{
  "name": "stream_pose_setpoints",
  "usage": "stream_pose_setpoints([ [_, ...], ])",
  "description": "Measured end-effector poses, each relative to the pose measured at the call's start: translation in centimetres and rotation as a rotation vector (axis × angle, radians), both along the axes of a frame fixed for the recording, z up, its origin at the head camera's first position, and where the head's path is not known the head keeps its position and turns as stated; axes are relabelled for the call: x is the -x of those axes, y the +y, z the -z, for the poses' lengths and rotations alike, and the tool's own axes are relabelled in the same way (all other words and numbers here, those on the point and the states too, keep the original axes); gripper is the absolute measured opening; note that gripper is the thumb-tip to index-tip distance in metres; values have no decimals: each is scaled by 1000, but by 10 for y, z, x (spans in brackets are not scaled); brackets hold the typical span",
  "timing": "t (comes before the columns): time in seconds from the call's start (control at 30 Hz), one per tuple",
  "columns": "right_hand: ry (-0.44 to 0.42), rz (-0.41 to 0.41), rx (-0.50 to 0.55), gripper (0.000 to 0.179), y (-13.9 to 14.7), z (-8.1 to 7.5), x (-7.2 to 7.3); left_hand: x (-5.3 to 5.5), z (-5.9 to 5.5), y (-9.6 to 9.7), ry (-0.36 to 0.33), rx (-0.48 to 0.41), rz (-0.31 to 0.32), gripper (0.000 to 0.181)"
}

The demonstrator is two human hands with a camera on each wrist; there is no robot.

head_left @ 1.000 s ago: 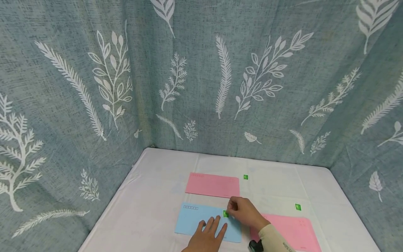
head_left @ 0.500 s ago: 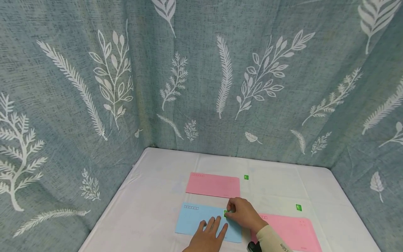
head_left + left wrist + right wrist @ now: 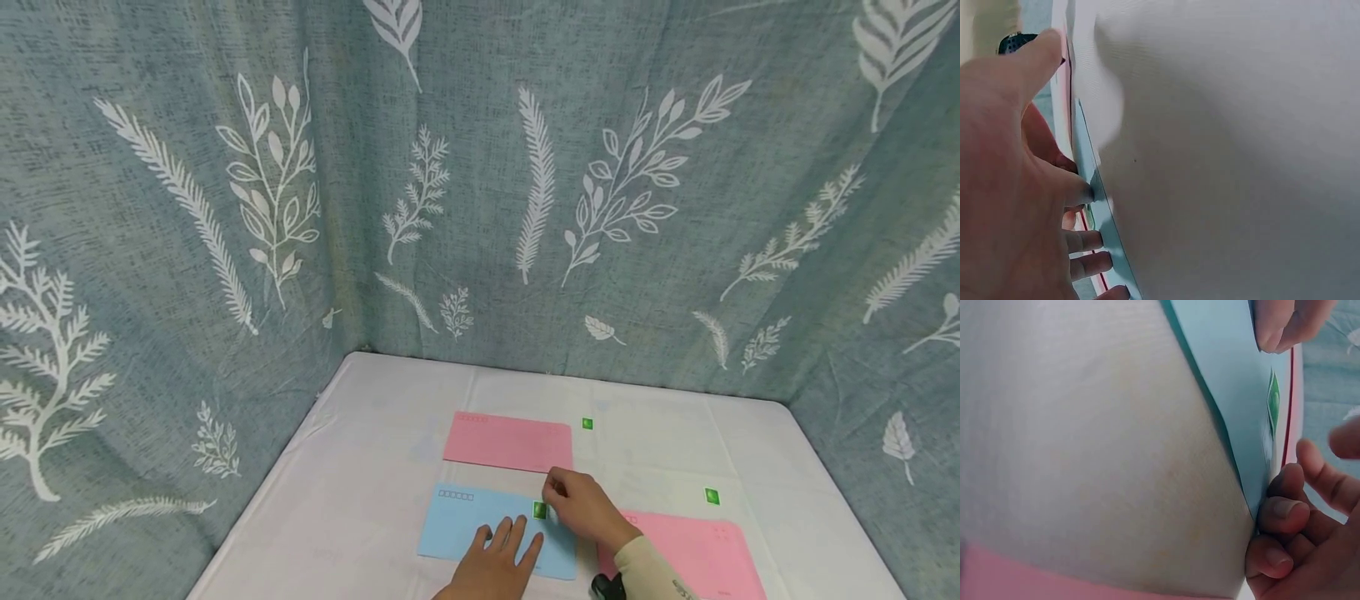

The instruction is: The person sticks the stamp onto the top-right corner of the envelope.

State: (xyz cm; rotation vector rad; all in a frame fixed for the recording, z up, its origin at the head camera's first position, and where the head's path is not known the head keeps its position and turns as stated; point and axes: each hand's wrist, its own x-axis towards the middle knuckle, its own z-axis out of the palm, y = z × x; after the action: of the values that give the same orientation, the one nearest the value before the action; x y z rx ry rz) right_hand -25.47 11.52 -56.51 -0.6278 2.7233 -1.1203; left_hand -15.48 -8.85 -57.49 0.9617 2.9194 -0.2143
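Observation:
A blue envelope (image 3: 453, 529) lies flat on the white-covered table, with a green stamp (image 3: 540, 510) near its upper right corner. My left hand (image 3: 491, 567) rests on the envelope's lower part with the fingers spread. At the right edge, beside the stamp, is my right hand (image 3: 588, 507). In the right wrist view, the right hand's lower fingers (image 3: 1282, 515) are loosely bent beside the edge, while its thumb and forefinger stand apart with nothing between them. There the stamp (image 3: 1274, 403) shows at a steep slant. The left wrist view shows left fingertips (image 3: 1102, 261) over the blue paper.
Behind the blue envelope lies a pink envelope (image 3: 510, 442), with a green stamp (image 3: 587, 424) off its right end. Another pink envelope (image 3: 693, 554) lies at the right, partly under my right forearm. A further stamp (image 3: 712, 497) is behind it. Patterned curtains (image 3: 480, 208) surround the table.
Half a second ago the right thumb was on the stamp at the blue envelope's corner; now it is drawn back and the stamp shows whole. The left hand has stayed in place.

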Motion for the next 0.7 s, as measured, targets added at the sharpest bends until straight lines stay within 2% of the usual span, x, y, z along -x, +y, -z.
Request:
stream_pose_setpoints([
  [0.1, -43, 33, 12, 16, 0, -2, 0, 3, -12, 3, -72, -34, -18, 88],
  [0.23, -72, 47, 27, 19, 2, -4, -1, 13, -34, 7, -232, -146, -83, 90],
  [0.27, -76, 46, 30, 19, 3, -4, -1, 16, -39, 8, -252, -170, -102, 90],
  [0.33, -80, 38, 33, 20, 5, -4, 0, 28, -48, 8, -271, -211, -146, 92],
  [0.43, -76, 33, 36, 20, 7, -3, 1, 53, -57, 6, -249, -240, -210, 87],
  [0.5, -79, 36, 39, 19, 9, -2, 2, 71, -57, 5, -227, -264, -226, 82],
  [0.57, -82, 39, 45, 18, 9, 0, 3, 88, -55, 6, -210, -269, -215, 76],
  [0.7, -95, 27, 65, 17, 8, 5, 4, 108, -45, 13, -215, -270, -198, 68],
])
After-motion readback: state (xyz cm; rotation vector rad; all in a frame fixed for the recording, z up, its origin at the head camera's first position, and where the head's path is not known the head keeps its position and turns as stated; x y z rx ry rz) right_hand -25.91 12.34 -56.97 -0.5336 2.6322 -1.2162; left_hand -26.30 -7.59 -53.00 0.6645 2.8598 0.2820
